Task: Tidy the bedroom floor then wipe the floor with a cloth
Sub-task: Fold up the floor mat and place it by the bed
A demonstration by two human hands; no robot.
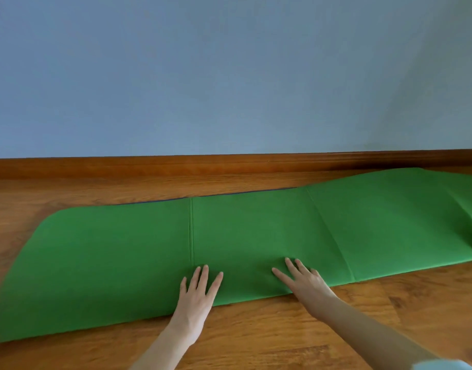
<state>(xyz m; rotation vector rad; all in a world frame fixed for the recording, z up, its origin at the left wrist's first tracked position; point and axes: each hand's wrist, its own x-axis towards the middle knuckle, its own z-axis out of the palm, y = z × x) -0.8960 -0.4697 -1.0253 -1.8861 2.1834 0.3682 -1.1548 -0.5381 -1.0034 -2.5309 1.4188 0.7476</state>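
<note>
A long green mat (117, 257) lies across the wooden floor (256, 340), parallel to the wall. It shows fold creases, and its right end rises in a hump. A thin dark edge of its underside shows along the far side. My left hand (199, 292) rests flat on the near edge of the mat, fingers spread, just right of the middle crease. Flat on the mat beside it, a little to the right, lies my right hand (303, 283) with fingers apart. Neither hand holds anything. No cloth is in view.
A brown wooden skirting board (229, 162) runs along the foot of a pale blue wall (229, 76) behind the mat. Bare floor shows between mat and skirting at the left, and in front of the mat.
</note>
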